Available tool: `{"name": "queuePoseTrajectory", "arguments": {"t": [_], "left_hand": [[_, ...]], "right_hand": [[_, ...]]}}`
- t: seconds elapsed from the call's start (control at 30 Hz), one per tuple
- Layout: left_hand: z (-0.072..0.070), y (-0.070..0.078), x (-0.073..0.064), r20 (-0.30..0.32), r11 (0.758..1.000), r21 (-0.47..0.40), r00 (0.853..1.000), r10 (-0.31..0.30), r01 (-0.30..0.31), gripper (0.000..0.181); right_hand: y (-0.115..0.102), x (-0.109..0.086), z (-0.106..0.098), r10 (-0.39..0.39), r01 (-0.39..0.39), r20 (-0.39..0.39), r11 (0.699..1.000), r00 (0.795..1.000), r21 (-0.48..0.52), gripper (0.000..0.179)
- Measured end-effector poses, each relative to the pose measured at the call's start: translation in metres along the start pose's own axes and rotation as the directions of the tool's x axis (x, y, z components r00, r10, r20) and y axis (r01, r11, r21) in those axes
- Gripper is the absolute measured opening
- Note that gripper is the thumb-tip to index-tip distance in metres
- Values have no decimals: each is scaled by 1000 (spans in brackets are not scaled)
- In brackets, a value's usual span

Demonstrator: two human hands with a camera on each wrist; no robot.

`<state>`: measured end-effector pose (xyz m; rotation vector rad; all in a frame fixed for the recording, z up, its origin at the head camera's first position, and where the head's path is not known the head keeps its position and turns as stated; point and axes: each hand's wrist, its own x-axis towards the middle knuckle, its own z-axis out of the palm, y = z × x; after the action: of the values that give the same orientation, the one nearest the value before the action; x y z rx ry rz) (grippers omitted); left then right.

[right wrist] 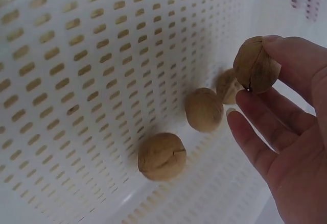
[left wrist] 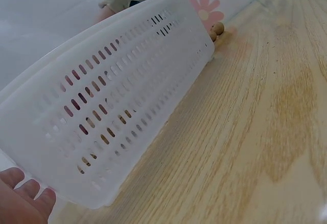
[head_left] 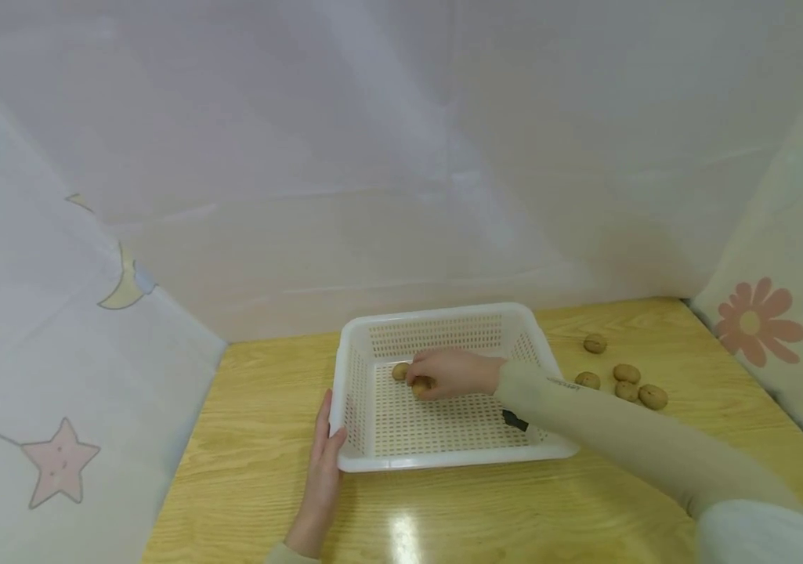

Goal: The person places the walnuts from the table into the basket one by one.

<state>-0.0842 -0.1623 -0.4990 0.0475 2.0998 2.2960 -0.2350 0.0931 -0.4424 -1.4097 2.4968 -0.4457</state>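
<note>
A white plastic basket (head_left: pixel 457 462) with slotted walls stands on the wooden table. Inside it, my right hand (head_left: pixel 453 372) pinches a walnut (right wrist: pixel 257 65) between thumb and fingers, slightly above the basket floor. Three more walnuts lie in the basket in the right wrist view: one closest to the camera (right wrist: pixel 162 156), a middle one (right wrist: pixel 204 109) and a farther one (right wrist: pixel 227 87) partly behind the held walnut. At the basket's left end, my left hand (head_left: pixel 323 462) rests against the outer wall, its fingers extended and its thumb by the near corner.
Several walnuts (head_left: pixel 627 374) lie on the table (head_left: pixel 253 439) right of the basket, partly behind the right sleeve (head_left: pixel 627 439). A small black piece (head_left: pixel 514 421) shows below the right cuff. Pale sheets (head_left: pixel 401 235) hang behind and at both sides.
</note>
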Motion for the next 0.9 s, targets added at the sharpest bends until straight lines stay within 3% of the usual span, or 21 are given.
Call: {"name": "queuePoseTrajectory", "arguments": {"t": [0.17, 0.37, 0.67, 0.9], "left_hand": [[-1, 0, 1, 11, 1000, -9, 1000, -2, 2, 66], [-2, -1, 2, 25, 1000, -18, 1000, 1, -1, 67], [-1, -1, 2, 23, 1000, -15, 1000, 15, -15, 67], [-2, -1, 2, 25, 1000, -12, 999, 23, -22, 66]], "right_hand": [[-3, 16, 12, -10, 13, 72, 999, 997, -42, 16], [-9, 25, 16, 52, -43, 168, 998, 985, -56, 20], [-3, 19, 12, -4, 9, 79, 998, 997, -59, 15], [-6, 6, -9, 63, -66, 73, 997, 995, 35, 28]]}}
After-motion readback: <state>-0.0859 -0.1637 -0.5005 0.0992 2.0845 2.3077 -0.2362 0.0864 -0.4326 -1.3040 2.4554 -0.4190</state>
